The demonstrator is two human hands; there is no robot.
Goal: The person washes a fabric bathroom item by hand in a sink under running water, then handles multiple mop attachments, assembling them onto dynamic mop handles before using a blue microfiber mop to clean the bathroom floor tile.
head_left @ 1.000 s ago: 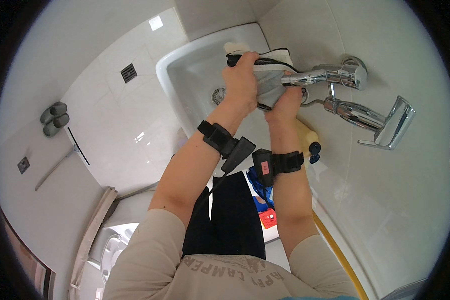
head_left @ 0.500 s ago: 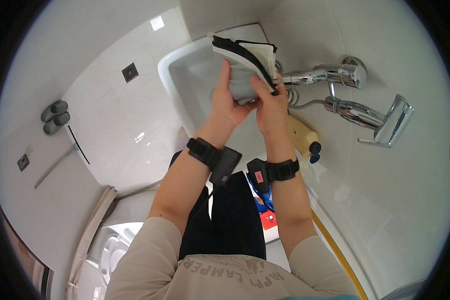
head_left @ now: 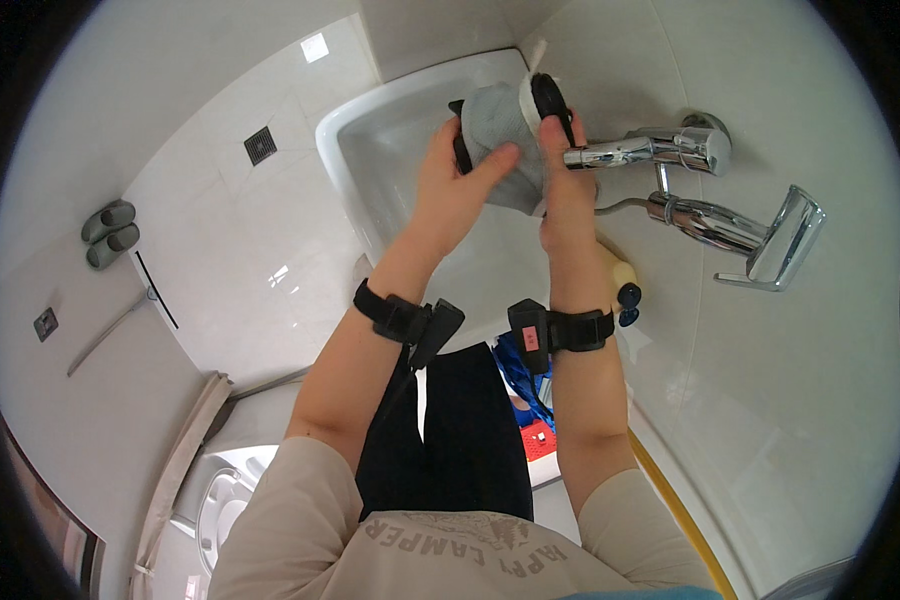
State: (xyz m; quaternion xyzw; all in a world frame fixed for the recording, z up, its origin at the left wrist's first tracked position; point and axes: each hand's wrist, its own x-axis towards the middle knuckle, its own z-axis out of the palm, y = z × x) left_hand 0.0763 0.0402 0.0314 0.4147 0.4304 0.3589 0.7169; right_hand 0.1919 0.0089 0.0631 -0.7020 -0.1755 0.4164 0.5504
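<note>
Over a white basin [head_left: 345,170], I hold a soft grey fabric piece [head_left: 500,115] with black and pale edging, like a pouch; its exact kind is unclear. My left hand [head_left: 450,195] grips its left side, the thumb pressed across the grey front. The right one, my right hand [head_left: 568,185], is closed on the opposite edge, where a black part and a pale strip stick up. Right beside that hand is the spout of a chrome faucet [head_left: 620,152]. Some of my fingers are hidden behind the fabric.
A chrome hand shower [head_left: 710,225] hangs on the right wall, its hose passing behind my right hand. A yellowish bottle with a dark cap [head_left: 626,285] stands by my right forearm. Grey slippers [head_left: 110,235] and a floor drain [head_left: 260,146] are at left.
The fabric piece has turned, so its grey side now shows and its edging has swung to the right. My right hand has moved right and closer to the faucet spout.
</note>
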